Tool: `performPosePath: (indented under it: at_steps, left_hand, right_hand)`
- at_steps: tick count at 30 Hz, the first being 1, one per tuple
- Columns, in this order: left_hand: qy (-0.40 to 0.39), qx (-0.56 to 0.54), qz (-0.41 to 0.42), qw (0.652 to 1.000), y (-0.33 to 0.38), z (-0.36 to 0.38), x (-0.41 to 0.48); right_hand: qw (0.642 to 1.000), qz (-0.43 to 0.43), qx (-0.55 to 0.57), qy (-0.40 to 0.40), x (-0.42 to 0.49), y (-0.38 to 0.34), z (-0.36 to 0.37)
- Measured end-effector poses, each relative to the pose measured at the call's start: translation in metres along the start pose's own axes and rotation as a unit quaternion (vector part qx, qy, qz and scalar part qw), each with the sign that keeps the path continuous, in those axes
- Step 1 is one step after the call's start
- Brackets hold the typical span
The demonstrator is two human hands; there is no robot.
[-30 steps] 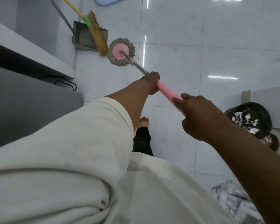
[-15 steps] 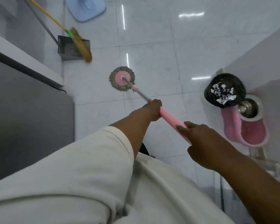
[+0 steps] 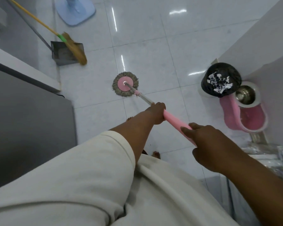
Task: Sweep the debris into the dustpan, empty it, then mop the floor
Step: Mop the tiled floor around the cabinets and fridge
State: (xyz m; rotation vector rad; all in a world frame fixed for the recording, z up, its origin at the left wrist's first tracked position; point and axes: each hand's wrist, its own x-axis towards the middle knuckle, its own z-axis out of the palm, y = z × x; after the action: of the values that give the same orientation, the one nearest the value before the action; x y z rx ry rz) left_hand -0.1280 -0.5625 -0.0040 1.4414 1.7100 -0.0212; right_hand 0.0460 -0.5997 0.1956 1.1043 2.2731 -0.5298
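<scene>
Left hand (image 3: 155, 114) and right hand (image 3: 214, 144) still grip the mop (image 3: 125, 84); it sits farther from dustpan (image 3: 62, 54).

White tiled floor (image 3: 153, 46) bears mop head (image 3: 120, 88), dustpan (image 3: 62, 54), bin (image 3: 205, 79), pink bucket (image 3: 232, 115).

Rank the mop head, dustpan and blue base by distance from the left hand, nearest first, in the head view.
From the left hand:
1. mop head, just ahead on the floor.
2. dustpan, farther off, upper left.
3. blue base, at the top edge.
</scene>
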Motion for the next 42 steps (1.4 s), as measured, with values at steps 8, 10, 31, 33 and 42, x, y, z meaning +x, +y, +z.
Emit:
performPosePath:
  at_steps: [8, 10, 31, 33, 42]
  left_hand:
    - [0.015, 0.003, -0.049, 0.999, -0.070, -0.089, 0.053]
    - [0.007, 0.012, -0.041, 0.999, -0.091, -0.116, 0.073]
    - [-0.001, 0.048, -0.044, 0.998, -0.120, -0.151, 0.122]
    - [-0.008, 0.054, -0.029, 0.998, -0.100, -0.119, 0.100]
    - [-0.043, 0.067, 0.031, 0.996, -0.009, 0.008, -0.009]
  right_hand:
    - [1.000, -0.016, 0.016, 0.013, 0.104, -0.048, -0.044]
    - [0.999, -0.019, 0.022, 0.025, 0.139, -0.060, -0.057]
    - [0.996, -0.014, 0.061, 0.062, 0.196, -0.067, -0.063]
    - [0.997, -0.008, 0.060, 0.049, 0.159, -0.059, -0.046]
    - [0.997, 0.032, 0.070, 0.021, -0.012, -0.032, 0.034]
